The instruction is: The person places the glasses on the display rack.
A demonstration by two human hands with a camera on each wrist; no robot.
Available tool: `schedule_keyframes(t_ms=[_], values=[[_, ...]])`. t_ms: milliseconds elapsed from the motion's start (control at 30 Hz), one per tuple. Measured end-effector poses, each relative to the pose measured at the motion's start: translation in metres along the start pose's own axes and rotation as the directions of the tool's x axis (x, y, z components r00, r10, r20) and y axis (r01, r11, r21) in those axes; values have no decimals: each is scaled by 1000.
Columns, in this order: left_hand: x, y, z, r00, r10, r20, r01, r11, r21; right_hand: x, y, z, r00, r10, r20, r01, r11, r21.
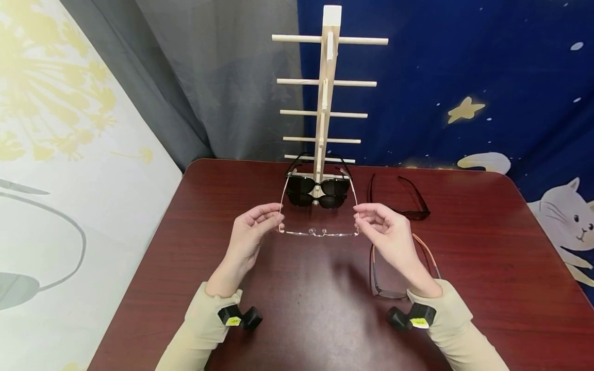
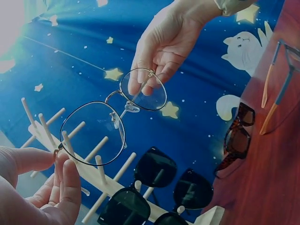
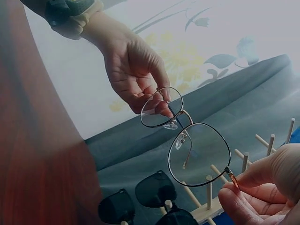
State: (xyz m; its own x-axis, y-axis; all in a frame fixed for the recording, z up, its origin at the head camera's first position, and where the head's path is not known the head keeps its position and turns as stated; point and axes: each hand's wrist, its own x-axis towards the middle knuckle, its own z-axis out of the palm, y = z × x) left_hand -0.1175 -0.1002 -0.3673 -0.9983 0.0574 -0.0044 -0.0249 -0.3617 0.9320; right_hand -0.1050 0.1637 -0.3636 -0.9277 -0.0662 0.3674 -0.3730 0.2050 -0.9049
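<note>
Both hands hold a pair of round, thin-rimmed eyeglasses (image 1: 317, 235) in front of the wooden rack. My left hand (image 1: 252, 226) pinches one temple near its hinge between thumb and fingers. On the other side my right hand (image 1: 387, 229) pinches the other temple the same way. The temples are unfolded and point away toward the rack; in the right wrist view the clear lenses and the bridge (image 3: 187, 116) show between the hands. Behind them, two pairs of dark sunglasses (image 1: 300, 185) sit one above the other on the low pegs of the wooden display rack (image 1: 325, 93).
Tortoiseshell sunglasses (image 2: 238, 136) lie at the table's right rear, temples spread. Nearer, partly under my right forearm, are glasses with orange-tipped temples (image 1: 390, 294). Bare pegs (image 1: 362, 40) stick out sideways higher on the rack. Curtains hang behind the red-brown table (image 1: 306, 319).
</note>
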Motion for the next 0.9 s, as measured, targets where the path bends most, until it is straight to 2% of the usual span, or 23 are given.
schedule_keyframes(t_ms=[333, 700, 900], values=[[16, 13, 8, 1000, 20, -18, -22, 996, -87, 25, -4, -2, 1000, 10, -14, -9, 999, 41], [37, 23, 15, 999, 7, -39, -13, 989, -147, 50, -3, -1, 998, 32, -50, -30, 999, 45], [53, 31, 17, 999, -23, -38, 15, 979, -202, 66, -4, -1, 997, 35, -65, -30, 997, 71]])
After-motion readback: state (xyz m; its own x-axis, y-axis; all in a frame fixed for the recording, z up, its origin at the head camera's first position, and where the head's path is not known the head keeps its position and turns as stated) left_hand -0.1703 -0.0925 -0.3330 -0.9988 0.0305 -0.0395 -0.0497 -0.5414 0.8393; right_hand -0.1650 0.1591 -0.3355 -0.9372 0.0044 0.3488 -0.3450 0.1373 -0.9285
